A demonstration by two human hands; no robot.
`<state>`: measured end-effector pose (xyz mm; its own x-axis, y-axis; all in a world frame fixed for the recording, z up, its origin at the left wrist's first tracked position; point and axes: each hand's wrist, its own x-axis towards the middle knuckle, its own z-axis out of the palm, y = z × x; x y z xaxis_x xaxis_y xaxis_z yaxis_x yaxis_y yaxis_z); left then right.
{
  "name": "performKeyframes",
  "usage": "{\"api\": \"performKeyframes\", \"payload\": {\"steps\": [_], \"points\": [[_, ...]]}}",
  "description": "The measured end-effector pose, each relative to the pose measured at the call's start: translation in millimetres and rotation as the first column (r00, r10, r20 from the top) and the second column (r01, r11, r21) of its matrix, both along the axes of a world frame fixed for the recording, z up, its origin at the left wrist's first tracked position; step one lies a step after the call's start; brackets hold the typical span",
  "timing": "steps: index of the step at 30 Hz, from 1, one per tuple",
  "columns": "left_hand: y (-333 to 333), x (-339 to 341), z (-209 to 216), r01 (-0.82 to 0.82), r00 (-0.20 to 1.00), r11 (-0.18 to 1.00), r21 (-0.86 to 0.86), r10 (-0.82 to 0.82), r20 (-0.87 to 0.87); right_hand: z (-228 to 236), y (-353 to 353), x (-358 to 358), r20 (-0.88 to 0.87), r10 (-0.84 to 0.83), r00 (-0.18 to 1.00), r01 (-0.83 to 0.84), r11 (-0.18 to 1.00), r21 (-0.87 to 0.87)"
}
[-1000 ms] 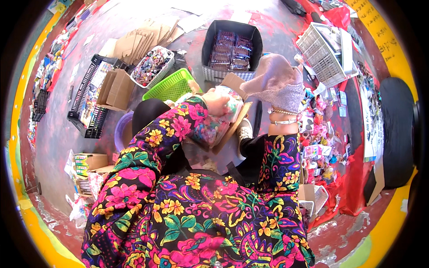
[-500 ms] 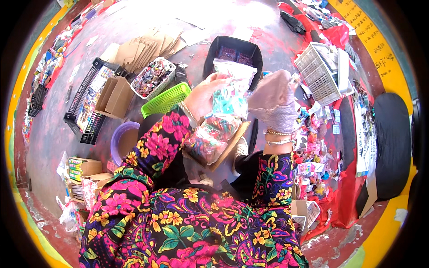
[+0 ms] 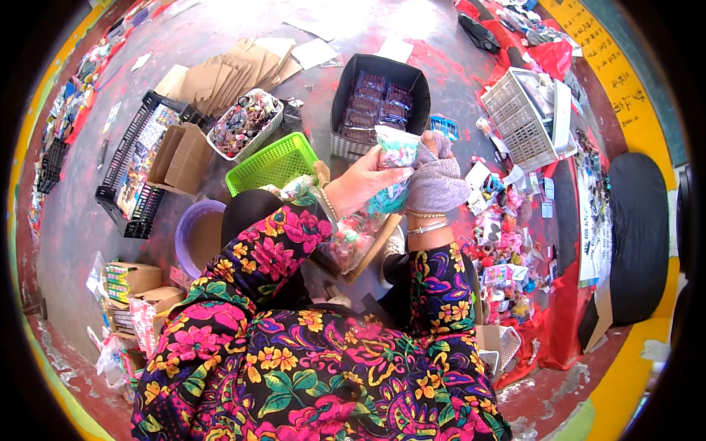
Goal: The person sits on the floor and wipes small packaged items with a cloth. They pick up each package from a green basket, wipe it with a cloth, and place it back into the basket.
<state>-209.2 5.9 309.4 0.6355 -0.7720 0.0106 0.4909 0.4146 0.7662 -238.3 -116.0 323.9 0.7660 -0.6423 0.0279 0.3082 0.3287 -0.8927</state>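
Observation:
Both of my hands meet in front of me at a small clear plastic bag (image 3: 397,149) of teal and pink pieces. My bare left hand (image 3: 362,182) grips its left side between thumb and fingers. On my right hand (image 3: 439,180) is a fuzzy grey glove; its fingers are bent against the bag's right side. Teal contents (image 3: 390,198) show just below the hands. Under them, between my legs, a cardboard box (image 3: 373,250) holds a clear bag of red and green pieces (image 3: 347,239). The hands cover part of it.
Ahead stands a black-lined bin (image 3: 340,110) with dark packets. To the left are a green basket (image 3: 243,176), a white basket of hair ties (image 3: 250,125), a black crate (image 3: 118,195) and a purple basin (image 3: 184,235). Loose trinkets (image 3: 511,257) cover red cloth on the right.
My gloved right hand has come left onto the bag. My left hand has moved lower and to the right, and the bag's tall white top now looks gathered down smaller.

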Motion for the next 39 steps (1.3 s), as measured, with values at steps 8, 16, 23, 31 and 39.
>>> {"api": "performKeyframes", "payload": {"steps": [8, 16, 23, 31, 39], "points": [[7, 13, 5, -0.037, 0.985, 0.991, 0.126, 0.016, 0.170, 12, -31, -19, 0.054, 0.141, 0.988, -0.088, 0.825, -0.559], [15, 11, 0, -0.196, 0.747, 0.836, 0.512, -0.212, 0.630, 12, 0, -19, 0.073, 0.228, 0.971, -0.191, 0.920, -0.341], [8, 11, -10, -0.125, 0.677, 0.879, 0.460, -0.263, 0.687, 14, 11, -21, -0.316, 0.238, 0.919, -0.348, 0.867, -0.358], [17, 12, 8, -0.267, 0.503, 0.861, 0.432, -0.258, 0.825, 0, -12, -22, 0.100, -0.111, 0.989, 0.113, 0.115, -0.987], [32, 25, 11, 0.073, 0.903, 0.957, 0.282, -0.183, 0.389, 15, -16, -32, -0.114, -0.164, 0.980, -0.095, 0.120, -0.988]]}}
